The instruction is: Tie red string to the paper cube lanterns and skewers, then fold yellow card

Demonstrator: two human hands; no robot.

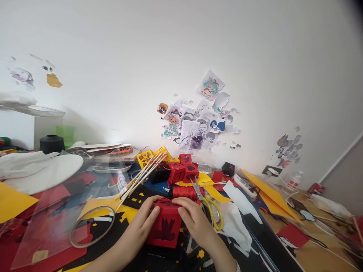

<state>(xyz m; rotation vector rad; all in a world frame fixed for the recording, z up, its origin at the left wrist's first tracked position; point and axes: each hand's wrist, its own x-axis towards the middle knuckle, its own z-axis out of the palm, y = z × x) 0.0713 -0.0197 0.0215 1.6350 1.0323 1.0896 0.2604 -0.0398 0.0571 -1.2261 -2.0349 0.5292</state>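
A red paper box [165,231] with a leaf-like cut-out in its front stands at the near middle of the table. My left hand [144,219] lies along its left side, fingers reaching over the top edge. On the opposite side, my right hand [194,219] rests its fingers on the top right edge, the thumb against the side. Both hands close on the box between them. Just behind it lies a spool of red thread [187,192]. Scissors with yellow handles [214,215] lean beside the spool, right of my right hand.
Thin wooden sticks [141,176], red boxes [181,172] and yellow boxes [145,158] are piled behind. A roll of tape [74,236] lies left on clear film. White paper [244,202] and a dark flat device [265,241] are right. Drawings [193,128] cover the wall.
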